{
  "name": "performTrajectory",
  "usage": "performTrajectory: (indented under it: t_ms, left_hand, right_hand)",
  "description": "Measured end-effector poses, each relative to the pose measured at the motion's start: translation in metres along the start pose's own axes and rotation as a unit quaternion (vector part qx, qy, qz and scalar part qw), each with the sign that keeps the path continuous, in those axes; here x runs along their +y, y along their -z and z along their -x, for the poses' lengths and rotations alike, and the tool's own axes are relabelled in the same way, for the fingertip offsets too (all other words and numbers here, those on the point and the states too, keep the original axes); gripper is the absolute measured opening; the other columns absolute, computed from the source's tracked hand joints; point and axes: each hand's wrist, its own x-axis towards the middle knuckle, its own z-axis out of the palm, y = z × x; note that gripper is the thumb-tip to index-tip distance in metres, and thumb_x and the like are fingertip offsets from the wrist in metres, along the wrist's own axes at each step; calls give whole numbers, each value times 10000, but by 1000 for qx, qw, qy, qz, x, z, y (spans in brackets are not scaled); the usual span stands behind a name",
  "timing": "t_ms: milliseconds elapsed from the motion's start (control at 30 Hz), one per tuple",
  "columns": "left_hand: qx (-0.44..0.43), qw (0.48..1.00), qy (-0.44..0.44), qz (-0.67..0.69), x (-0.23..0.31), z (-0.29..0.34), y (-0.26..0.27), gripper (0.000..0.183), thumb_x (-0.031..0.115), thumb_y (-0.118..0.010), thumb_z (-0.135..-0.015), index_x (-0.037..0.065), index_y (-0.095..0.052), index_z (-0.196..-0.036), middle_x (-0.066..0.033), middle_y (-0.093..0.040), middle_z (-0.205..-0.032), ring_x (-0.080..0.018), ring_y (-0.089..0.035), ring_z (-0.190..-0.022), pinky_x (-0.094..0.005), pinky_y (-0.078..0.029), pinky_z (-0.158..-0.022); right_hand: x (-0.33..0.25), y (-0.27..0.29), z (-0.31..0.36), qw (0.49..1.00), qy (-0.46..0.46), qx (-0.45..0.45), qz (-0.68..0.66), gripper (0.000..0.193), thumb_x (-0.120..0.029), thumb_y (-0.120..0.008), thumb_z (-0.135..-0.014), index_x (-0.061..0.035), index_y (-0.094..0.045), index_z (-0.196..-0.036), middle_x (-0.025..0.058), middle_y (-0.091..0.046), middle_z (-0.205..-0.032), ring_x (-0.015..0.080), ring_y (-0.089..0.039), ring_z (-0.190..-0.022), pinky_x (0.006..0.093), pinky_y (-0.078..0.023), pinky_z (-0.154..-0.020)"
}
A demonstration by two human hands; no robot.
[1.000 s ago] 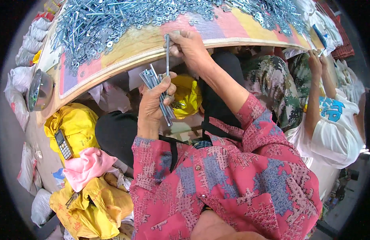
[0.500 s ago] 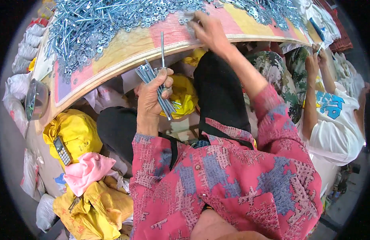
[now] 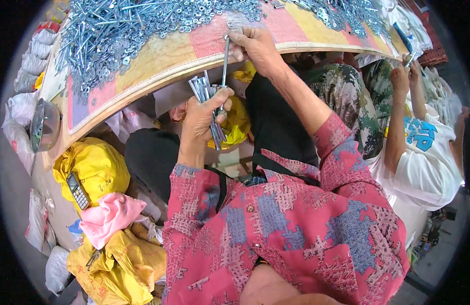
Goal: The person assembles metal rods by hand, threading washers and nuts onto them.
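My left hand (image 3: 202, 119) grips a bundle of long silver bolts (image 3: 207, 104) below the table's front edge. One bolt (image 3: 224, 63) stands up from the bundle, and my right hand (image 3: 255, 46) pinches its top end at the table's edge. A big heap of loose silver bolts and washers (image 3: 128, 30) covers the far left of the striped cloth-covered table (image 3: 158, 58). My sleeves are pink with a patchwork pattern.
A second person in a white shirt (image 3: 423, 152) works at the right, hands near another bolt pile (image 3: 341, 12). Yellow bags (image 3: 92, 168), a pink cloth (image 3: 110, 216) and a small phone (image 3: 77, 190) lie at lower left. White sacks (image 3: 21, 109) line the left side.
My right hand has come back from the washers on the table to the table's edge, now pinching the top of one upright bolt. My left hand keeps holding the bundle.
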Motion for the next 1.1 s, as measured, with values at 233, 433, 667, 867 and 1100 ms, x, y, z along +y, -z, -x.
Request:
performTrajectory:
  t_ms: [233,433,667,867,1100]
  left_hand:
    - [-68,988,52,130,-7,2,9,218,166,-701,-852,-14,-609,-935,-46,-583,-709,-55,-472,-459,-151,-358,-385]
    - [45,997,-29,60,-9,6,12,153,89,-723,-816,3,-617,-887,-61,-611,-728,-65,-492,-467,-159,-372,-383]
    - [93,994,-41,49,-4,1,6,129,63,-726,-800,0,-625,-850,-75,-625,-728,-73,-498,-465,-158,-372,-385]
    - [85,994,-39,55,-3,0,3,138,58,-729,-790,-7,-623,-849,-85,-624,-724,-86,-504,-464,-164,-366,-386]
    - [70,996,-34,38,0,14,0,124,51,-724,-783,-2,-623,-831,-75,-618,-724,-78,-493,-456,-170,-362,-384]
  right_hand:
    - [-21,-19,21,996,48,63,-36,211,-193,-591,-932,-25,-615,-807,30,-601,-609,76,-577,-544,206,-441,-557]
    - [-25,-5,19,938,268,36,216,186,-172,-658,-854,-34,-665,-978,144,-644,-814,289,-645,-737,366,-494,-642]
    - [25,10,-49,828,140,124,529,438,-423,-598,-865,-12,-685,-987,192,-670,-913,325,-655,-803,409,-507,-724]
    - [17,23,-44,939,153,60,302,400,-406,-647,-859,-15,-698,-931,124,-663,-811,219,-627,-703,354,-488,-660]
    - [-34,17,-8,983,103,-129,84,241,-298,-659,-893,-64,-707,-921,-22,-563,-690,68,-491,-628,232,-396,-580]
